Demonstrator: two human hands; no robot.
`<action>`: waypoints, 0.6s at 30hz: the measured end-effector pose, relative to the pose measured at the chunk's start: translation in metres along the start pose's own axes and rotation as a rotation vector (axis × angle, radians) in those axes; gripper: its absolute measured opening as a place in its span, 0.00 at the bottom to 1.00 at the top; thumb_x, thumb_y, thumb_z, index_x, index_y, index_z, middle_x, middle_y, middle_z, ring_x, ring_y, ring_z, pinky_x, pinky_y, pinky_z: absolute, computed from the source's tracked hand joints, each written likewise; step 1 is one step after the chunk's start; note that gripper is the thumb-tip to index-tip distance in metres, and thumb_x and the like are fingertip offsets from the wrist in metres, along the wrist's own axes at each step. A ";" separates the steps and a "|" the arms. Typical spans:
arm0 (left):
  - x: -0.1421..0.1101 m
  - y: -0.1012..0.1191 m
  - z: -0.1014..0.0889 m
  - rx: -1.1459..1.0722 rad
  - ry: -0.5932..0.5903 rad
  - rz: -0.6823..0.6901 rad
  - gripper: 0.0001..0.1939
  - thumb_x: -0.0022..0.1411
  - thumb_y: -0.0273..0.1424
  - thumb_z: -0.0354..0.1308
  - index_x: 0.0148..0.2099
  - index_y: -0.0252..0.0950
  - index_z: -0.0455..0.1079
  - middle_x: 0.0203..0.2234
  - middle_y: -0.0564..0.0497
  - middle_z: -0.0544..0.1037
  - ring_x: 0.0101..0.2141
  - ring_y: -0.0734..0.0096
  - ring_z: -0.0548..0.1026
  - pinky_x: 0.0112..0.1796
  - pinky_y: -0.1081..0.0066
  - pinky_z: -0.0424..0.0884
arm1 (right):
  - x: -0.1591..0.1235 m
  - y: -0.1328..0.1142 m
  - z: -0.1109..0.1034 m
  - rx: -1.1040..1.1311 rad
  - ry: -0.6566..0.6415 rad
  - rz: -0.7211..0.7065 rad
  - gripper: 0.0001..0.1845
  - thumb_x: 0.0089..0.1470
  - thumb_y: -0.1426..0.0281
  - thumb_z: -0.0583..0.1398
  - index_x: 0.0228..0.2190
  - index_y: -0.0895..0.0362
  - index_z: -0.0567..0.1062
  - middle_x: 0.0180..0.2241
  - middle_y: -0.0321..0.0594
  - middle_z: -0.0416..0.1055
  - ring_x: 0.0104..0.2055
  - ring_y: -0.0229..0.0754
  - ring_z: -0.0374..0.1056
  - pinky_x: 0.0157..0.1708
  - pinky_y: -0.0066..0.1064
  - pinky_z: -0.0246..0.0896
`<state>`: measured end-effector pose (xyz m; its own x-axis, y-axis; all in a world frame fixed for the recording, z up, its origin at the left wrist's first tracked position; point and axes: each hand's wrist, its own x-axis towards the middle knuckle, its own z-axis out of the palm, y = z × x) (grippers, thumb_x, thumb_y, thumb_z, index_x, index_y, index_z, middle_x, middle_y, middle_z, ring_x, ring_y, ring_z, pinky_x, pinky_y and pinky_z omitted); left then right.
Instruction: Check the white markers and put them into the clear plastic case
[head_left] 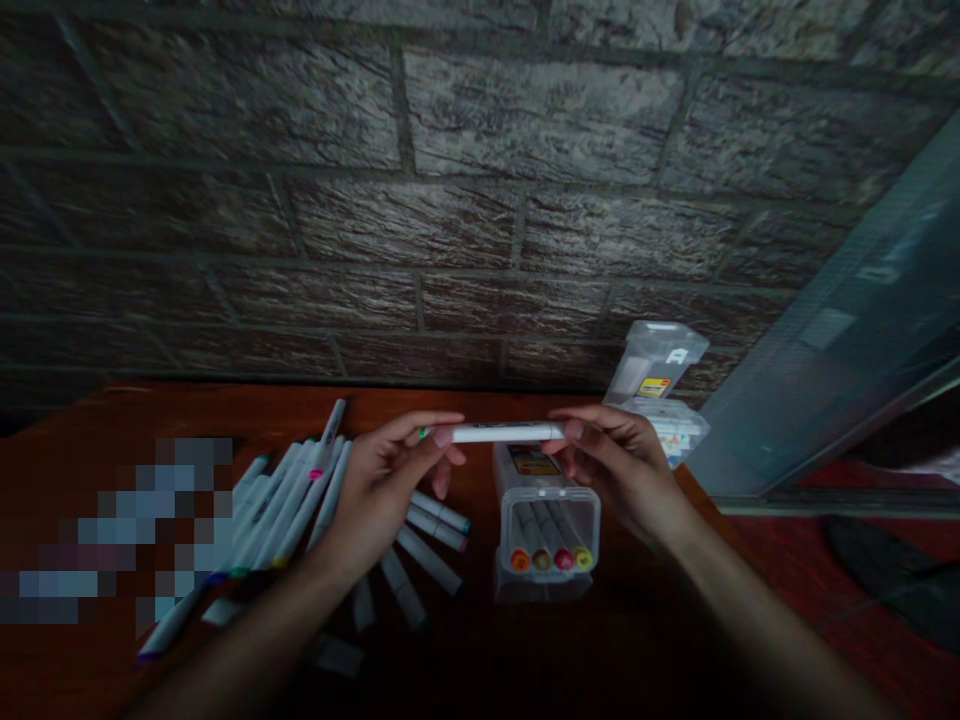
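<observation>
A white marker (pixel 502 433) with a green end is held level between my two hands, above the table. My left hand (pixel 397 460) pinches its green-tipped left end. At the other end, the thumb and fingers of my right hand (pixel 619 450) are closed on it. Just below stands a clear plastic case (pixel 551 500) with several markers lying inside, their orange, olive, red and yellow ends facing me. Around and beneath my left forearm, many loose white markers (pixel 289 510) with coloured ends are spread on the table.
Behind my right hand are an upright clear case (pixel 660 360) and another clear container (pixel 675 430). A stone-block wall (pixel 465 220) rises behind the wooden table (pixel 225 400). To the right are a glass panel (pixel 817 300) and a red floor (pixel 795 560). The far left is pixelated.
</observation>
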<state>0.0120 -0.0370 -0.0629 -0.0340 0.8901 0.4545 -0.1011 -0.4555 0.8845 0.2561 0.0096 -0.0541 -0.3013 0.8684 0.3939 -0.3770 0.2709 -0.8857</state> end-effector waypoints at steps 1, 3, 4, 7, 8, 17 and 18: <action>0.000 0.001 0.000 -0.018 0.001 -0.007 0.12 0.68 0.37 0.65 0.51 0.40 0.81 0.30 0.51 0.80 0.23 0.77 0.72 0.25 0.75 0.69 | 0.000 -0.001 0.001 0.002 0.001 0.004 0.10 0.54 0.62 0.72 0.38 0.51 0.87 0.30 0.42 0.82 0.21 0.33 0.66 0.20 0.25 0.52; 0.000 0.003 0.001 -0.067 0.009 -0.026 0.13 0.68 0.37 0.66 0.51 0.38 0.81 0.29 0.50 0.80 0.22 0.76 0.72 0.25 0.75 0.69 | 0.000 -0.003 0.002 0.006 -0.001 0.009 0.10 0.55 0.62 0.72 0.39 0.52 0.87 0.29 0.42 0.82 0.21 0.33 0.65 0.20 0.26 0.52; 0.000 0.004 0.001 -0.096 0.013 -0.036 0.13 0.68 0.37 0.66 0.51 0.38 0.81 0.29 0.49 0.81 0.22 0.76 0.72 0.24 0.74 0.69 | -0.001 -0.004 0.002 0.008 -0.001 0.012 0.11 0.55 0.62 0.71 0.39 0.53 0.87 0.29 0.43 0.81 0.21 0.34 0.65 0.20 0.26 0.52; 0.001 0.006 0.001 -0.180 0.027 -0.058 0.13 0.67 0.35 0.65 0.50 0.36 0.81 0.29 0.48 0.81 0.22 0.75 0.71 0.24 0.74 0.69 | 0.000 -0.006 0.003 0.025 -0.007 0.019 0.11 0.55 0.61 0.71 0.40 0.53 0.87 0.29 0.42 0.81 0.21 0.34 0.64 0.20 0.27 0.52; 0.001 0.007 0.000 -0.200 0.029 -0.063 0.13 0.68 0.35 0.64 0.50 0.35 0.81 0.29 0.47 0.81 0.22 0.75 0.71 0.24 0.73 0.69 | 0.000 -0.006 0.003 0.034 -0.008 0.022 0.12 0.56 0.61 0.71 0.40 0.53 0.87 0.29 0.43 0.81 0.21 0.34 0.64 0.21 0.27 0.53; 0.002 0.008 -0.001 -0.297 0.023 -0.073 0.15 0.67 0.34 0.63 0.51 0.31 0.81 0.28 0.44 0.81 0.22 0.73 0.72 0.24 0.72 0.69 | 0.000 -0.010 0.004 0.091 -0.002 0.068 0.16 0.55 0.60 0.71 0.41 0.56 0.86 0.29 0.44 0.81 0.22 0.35 0.65 0.21 0.27 0.55; 0.002 0.009 -0.001 -0.300 0.021 -0.075 0.15 0.68 0.34 0.63 0.51 0.31 0.81 0.28 0.44 0.81 0.22 0.72 0.72 0.24 0.71 0.69 | 0.001 -0.010 0.004 0.102 -0.003 0.073 0.16 0.55 0.60 0.71 0.41 0.56 0.86 0.29 0.45 0.81 0.22 0.35 0.65 0.21 0.27 0.56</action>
<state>0.0101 -0.0391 -0.0544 -0.0358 0.9228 0.3835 -0.3927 -0.3659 0.8437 0.2567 0.0058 -0.0438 -0.3337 0.8830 0.3301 -0.4413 0.1631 -0.8824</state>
